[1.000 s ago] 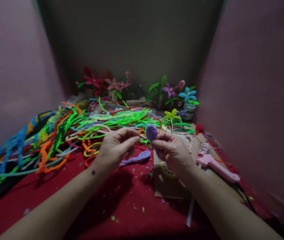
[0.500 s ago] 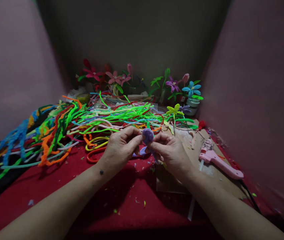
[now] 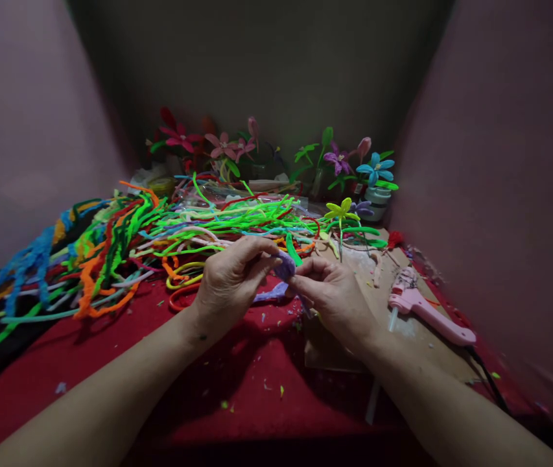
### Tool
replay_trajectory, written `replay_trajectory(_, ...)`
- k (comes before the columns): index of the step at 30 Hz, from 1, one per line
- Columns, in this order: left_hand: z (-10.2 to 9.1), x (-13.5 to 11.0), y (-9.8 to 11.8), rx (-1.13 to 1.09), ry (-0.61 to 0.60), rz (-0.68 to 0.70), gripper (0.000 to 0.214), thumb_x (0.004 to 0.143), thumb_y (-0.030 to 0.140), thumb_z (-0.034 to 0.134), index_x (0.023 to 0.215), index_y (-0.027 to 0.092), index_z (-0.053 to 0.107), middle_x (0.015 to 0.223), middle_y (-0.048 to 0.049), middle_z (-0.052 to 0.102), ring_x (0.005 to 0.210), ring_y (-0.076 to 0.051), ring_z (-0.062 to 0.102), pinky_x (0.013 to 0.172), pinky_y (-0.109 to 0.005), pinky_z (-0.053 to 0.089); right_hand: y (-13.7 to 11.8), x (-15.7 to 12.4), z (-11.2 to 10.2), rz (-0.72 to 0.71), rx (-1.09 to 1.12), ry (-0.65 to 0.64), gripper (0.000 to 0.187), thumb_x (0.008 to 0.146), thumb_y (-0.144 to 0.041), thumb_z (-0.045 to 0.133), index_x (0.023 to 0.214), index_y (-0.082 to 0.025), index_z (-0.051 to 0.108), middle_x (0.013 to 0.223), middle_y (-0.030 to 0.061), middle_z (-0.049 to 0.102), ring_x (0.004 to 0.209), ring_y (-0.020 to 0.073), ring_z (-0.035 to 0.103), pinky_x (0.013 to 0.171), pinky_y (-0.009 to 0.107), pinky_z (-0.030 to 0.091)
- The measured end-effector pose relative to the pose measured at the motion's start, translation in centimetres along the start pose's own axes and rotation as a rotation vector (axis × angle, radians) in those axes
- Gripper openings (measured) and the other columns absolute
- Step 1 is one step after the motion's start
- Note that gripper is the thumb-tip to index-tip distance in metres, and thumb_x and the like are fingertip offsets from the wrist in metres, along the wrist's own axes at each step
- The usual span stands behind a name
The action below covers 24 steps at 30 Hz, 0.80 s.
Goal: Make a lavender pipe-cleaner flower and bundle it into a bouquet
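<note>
Between my two hands is a purple pipe cleaner piece (image 3: 285,264), bent into a small rounded petal shape. My left hand (image 3: 232,279) pinches its upper left side between thumb and forefinger. On the lower right, my right hand (image 3: 332,295) grips the same piece with thumb and fingertips, and a purple end hangs below those fingers. Another purple strip (image 3: 271,295) shows just under the hands; whether it joins the held piece I cannot tell. A green pipe cleaner (image 3: 292,249) stands out right behind the held piece.
A heap of colourful pipe cleaners (image 3: 227,220) spreads across the red cloth (image 3: 237,408) behind and to the left. A pink glue gun (image 3: 426,311) lies on cardboard (image 3: 339,353) at the right. Fuzzy flowers, including a blue flower (image 3: 376,170) and a yellow flower (image 3: 341,211), stand behind.
My left hand has turned and shifted slightly, its fingers now further over the purple piece. The piece has tilted from a round face to a narrower, slanted view. My right hand stays nearly in place.
</note>
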State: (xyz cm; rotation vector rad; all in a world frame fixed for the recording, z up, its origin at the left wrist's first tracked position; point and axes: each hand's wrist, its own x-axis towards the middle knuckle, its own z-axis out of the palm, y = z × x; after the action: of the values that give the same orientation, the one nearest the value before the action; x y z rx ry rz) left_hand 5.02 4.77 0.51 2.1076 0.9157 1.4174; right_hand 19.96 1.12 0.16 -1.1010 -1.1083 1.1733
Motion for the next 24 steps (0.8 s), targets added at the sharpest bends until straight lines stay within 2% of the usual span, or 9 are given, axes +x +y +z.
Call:
replay_trajectory(4, -0.26, 0.22, -0.42, 0.151, -0.020, 0.139, 0.008, 0.081, 0.017, 0.058, 0.088, 0.018, 0.061, 0.075, 0.0004, 0.064, 0.065, -0.010, 0.058, 0.059, -0.020, 0.044, -0.03, 0.10, -0.05, -0.002, -0.053, -0.013, 0.009, 0.064, -0.008, 0.061, 0.059, -0.014, 0.057, 0.049, -0.0057, 0.057, 0.044, 0.0048, 0.047, 0.047, 0.018, 0.037)
replay_trajectory(8, -0.55, 0.47, -0.29, 0.238, -0.048, 0.247, 0.005, 0.080, 0.014, 0.058, 0.083, 0.016, 0.061, 0.076, -0.0006, 0.065, 0.066, -0.010, 0.057, 0.059, -0.020, 0.043, -0.11, 0.06, -0.13, 0.067, -0.059, -0.040, 0.006, 0.066, -0.013, 0.063, 0.062, -0.014, 0.059, 0.053, -0.0038, 0.059, 0.045, 0.0055, 0.047, 0.049, 0.020, 0.038)
replay_trajectory(11, -0.61, 0.44, -0.07, 0.288, -0.048, 0.277, 0.005, 0.081, 0.014, 0.057, 0.083, 0.016, 0.060, 0.075, -0.0008, 0.065, 0.065, -0.010, 0.056, 0.058, -0.021, 0.042, -0.07, -0.02, -0.16, 0.057, -0.094, -0.050, 0.007, 0.067, -0.018, 0.065, 0.063, -0.014, 0.061, 0.054, -0.0029, 0.059, 0.048, 0.0070, 0.049, 0.051, 0.021, 0.039)
replay_trajectory(16, -0.55, 0.23, 0.27, 0.367, -0.075, 0.330, 0.004, 0.082, 0.014, 0.055, 0.082, 0.014, 0.059, 0.072, -0.0017, 0.063, 0.063, -0.010, 0.055, 0.058, -0.021, 0.041, 0.29, 0.02, -0.22, 0.001, -0.194, -0.059, 0.006, 0.068, -0.011, 0.060, 0.063, -0.013, 0.064, 0.058, -0.0016, 0.061, 0.055, 0.0088, 0.052, 0.057, 0.022, 0.040)
replay_trajectory(24, -0.55, 0.14, 0.47, 0.385, -0.098, 0.342, 0.006, 0.083, 0.013, 0.053, 0.080, 0.013, 0.058, 0.068, -0.0020, 0.060, 0.061, -0.011, 0.055, 0.057, -0.021, 0.040, 0.56, 0.24, -0.51, -0.013, -0.262, -0.086, 0.009, 0.070, -0.013, 0.059, 0.063, -0.013, 0.064, 0.057, -0.0025, 0.057, 0.054, 0.0076, 0.046, 0.053, 0.022, 0.035)
